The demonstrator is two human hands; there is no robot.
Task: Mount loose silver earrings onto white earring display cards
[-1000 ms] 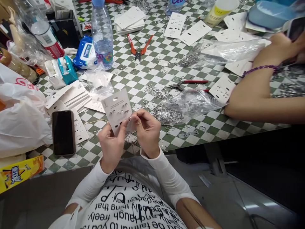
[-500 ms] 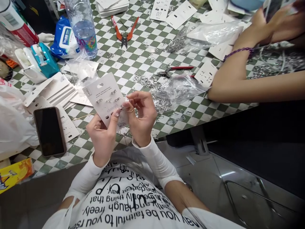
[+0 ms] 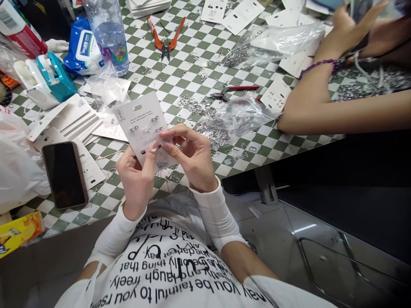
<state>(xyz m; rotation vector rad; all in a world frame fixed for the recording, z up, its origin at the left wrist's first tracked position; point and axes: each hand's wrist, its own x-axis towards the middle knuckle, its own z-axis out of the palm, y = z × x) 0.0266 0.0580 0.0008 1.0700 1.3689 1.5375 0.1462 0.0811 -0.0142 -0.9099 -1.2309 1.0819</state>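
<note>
A white earring card (image 3: 138, 124) stands up between the two hands, just above the table edge nearest the person, its printed face toward the head camera. Its long axis leans, with the hang hole at the top end tipped away and to the left and the lower end toward the person and the right. Small silver studs sit in rows on its face. The left hand (image 3: 136, 184) clamps the card's lower part, with the thumb's painted nail (image 3: 154, 146) pressed on the face and the other fingers behind it. The right hand (image 3: 192, 158) is curled at the card's right edge, its thumb and forefinger brought together there. Whether they pinch a small piece or only the card is too small to tell.

The step in hand looks like fitting or adjusting a small piece at the card's lower holes; the next move seems to call for fine, steady pressure from the right fingertips while the left keeps the card firm.

Loose silver findings lie across the green-and-white checked tablecloth (image 3: 192, 81), beyond a clear plastic bag of silver findings (image 3: 213, 132). Red-handled pliers (image 3: 237, 88) and orange-handled snips (image 3: 167, 38) lie farther off. To the left are a stack of blank cards (image 3: 73, 117) and a smartphone (image 3: 64, 175). At the right, a co-worker's forearm (image 3: 321, 109) rests along the table
</note>
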